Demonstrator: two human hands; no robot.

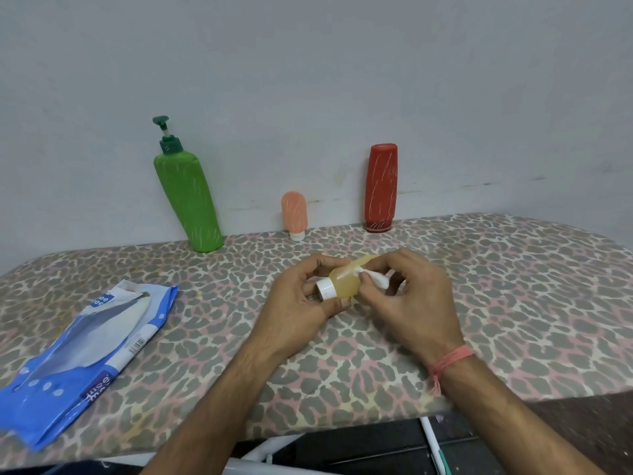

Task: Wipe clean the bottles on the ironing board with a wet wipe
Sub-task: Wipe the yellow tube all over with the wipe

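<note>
My left hand (298, 303) grips a small yellow bottle (344, 281) with a white cap, held on its side just above the ironing board (513, 286). My right hand (414, 296) pinches a small white wet wipe (376, 278) and presses it against the bottle's body. Against the wall stand a tall green pump bottle (186, 200), a small pink bottle (294, 214) resting on its cap, and a red bottle (381, 186), also cap down. The green, pink and red bottles carry pale streaks.
A blue and white wet-wipe pack (89, 354) lies on the left part of the board, near its front edge. The grey wall runs right behind the bottles. White frame tubes (433, 443) show below the board's front edge.
</note>
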